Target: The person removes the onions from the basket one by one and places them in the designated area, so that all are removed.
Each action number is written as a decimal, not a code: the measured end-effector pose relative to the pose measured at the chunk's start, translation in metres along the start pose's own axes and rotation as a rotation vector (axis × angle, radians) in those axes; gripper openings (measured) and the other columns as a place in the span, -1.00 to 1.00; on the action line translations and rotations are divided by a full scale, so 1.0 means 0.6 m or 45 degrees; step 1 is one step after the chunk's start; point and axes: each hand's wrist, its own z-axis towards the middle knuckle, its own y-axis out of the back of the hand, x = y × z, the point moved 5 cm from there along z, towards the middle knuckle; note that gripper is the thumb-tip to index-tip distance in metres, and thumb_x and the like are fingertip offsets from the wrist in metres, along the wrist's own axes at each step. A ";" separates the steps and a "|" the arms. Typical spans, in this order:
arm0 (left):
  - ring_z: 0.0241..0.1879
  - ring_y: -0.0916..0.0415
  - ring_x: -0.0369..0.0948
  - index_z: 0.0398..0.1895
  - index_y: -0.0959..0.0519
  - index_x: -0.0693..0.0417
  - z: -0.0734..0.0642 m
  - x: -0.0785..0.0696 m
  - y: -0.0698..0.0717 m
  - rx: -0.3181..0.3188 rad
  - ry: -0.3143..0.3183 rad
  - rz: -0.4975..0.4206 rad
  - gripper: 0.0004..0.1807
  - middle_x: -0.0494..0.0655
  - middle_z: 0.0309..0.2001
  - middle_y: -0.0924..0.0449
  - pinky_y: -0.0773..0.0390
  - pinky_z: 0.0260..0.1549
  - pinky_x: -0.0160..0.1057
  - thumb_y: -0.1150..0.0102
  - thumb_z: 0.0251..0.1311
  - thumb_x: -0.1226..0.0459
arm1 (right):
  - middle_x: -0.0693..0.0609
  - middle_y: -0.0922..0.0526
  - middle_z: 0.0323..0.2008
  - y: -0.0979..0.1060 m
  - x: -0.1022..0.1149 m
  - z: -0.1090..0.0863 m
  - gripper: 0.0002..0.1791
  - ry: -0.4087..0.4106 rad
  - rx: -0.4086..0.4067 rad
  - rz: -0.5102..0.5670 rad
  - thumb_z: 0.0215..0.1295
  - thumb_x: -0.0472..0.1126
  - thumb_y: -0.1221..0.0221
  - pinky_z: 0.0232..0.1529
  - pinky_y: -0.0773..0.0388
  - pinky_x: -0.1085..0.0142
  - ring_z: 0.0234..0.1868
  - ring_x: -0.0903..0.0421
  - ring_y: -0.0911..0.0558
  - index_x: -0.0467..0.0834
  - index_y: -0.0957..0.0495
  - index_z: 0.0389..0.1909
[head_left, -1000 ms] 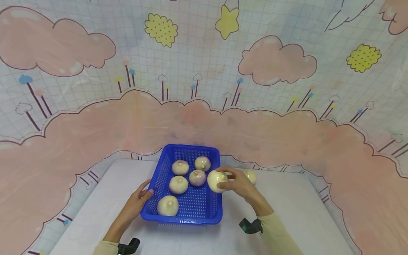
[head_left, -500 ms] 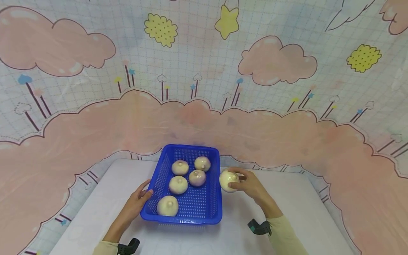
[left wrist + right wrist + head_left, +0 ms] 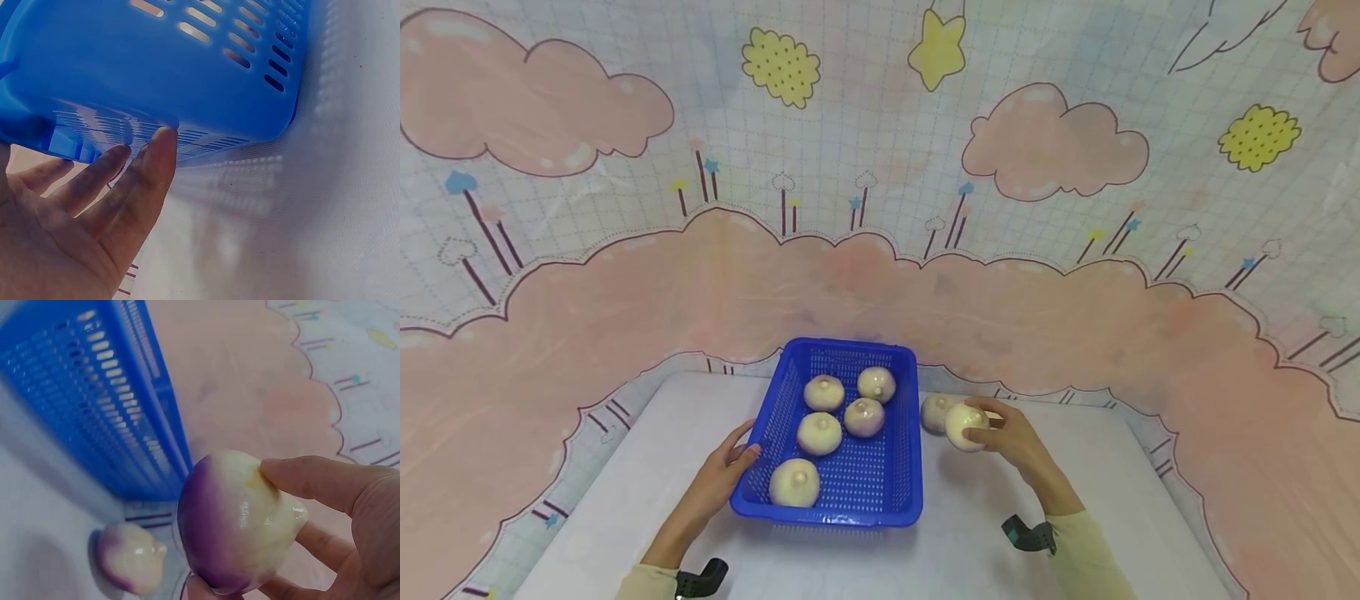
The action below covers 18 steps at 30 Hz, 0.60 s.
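Observation:
A blue plastic basket (image 3: 902, 500) stands on the white table, with several white-and-purple turnips (image 3: 819, 435) inside. My left hand (image 3: 721, 477) holds its left side, thumb at the rim; in the left wrist view the fingers (image 3: 159, 162) lie along the outer wall. My right hand (image 3: 1018, 446) grips one turnip (image 3: 964, 428) to the right of the basket. The right wrist view shows this turnip (image 3: 234, 519) pinched between thumb and fingers, purple end facing away from the palm. Behind it, another turnip (image 3: 936, 413) sits on the table close to the basket's right side.
The white table (image 3: 1120, 500) extends to both sides of the basket. A patterned cloth (image 3: 1037, 325) with pink clouds hangs behind and around it. Both wrists carry dark camera mounts (image 3: 1028, 533).
My right hand has moved right with the turnip, from over the basket's right edge to beyond it. The turnip on the table now shows at the basket's side. My left hand stays put.

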 end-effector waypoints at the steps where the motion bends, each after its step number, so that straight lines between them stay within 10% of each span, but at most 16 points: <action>1: 0.23 -0.45 0.29 0.55 -0.01 0.03 0.000 -0.001 0.000 0.000 0.000 0.005 -0.29 0.42 0.34 -0.32 -0.51 0.12 0.21 0.08 0.47 -0.01 | -0.22 -0.44 0.31 0.004 -0.002 0.001 -0.39 -0.005 -0.009 -0.010 0.16 -0.19 -0.36 -0.19 -0.60 0.24 0.16 -0.14 -0.56 -0.15 -0.47 0.26; 18: 0.30 -0.34 0.34 0.56 0.03 0.01 0.002 0.005 -0.001 0.003 0.007 0.037 -0.25 0.42 0.38 -0.26 -0.43 0.17 0.28 0.09 0.46 -0.06 | -0.22 -0.31 0.42 0.060 -0.048 0.015 -0.35 -0.059 -0.123 -0.035 0.24 -0.10 -0.31 -0.07 -0.62 0.24 0.33 -0.29 -0.43 -0.15 -0.38 0.34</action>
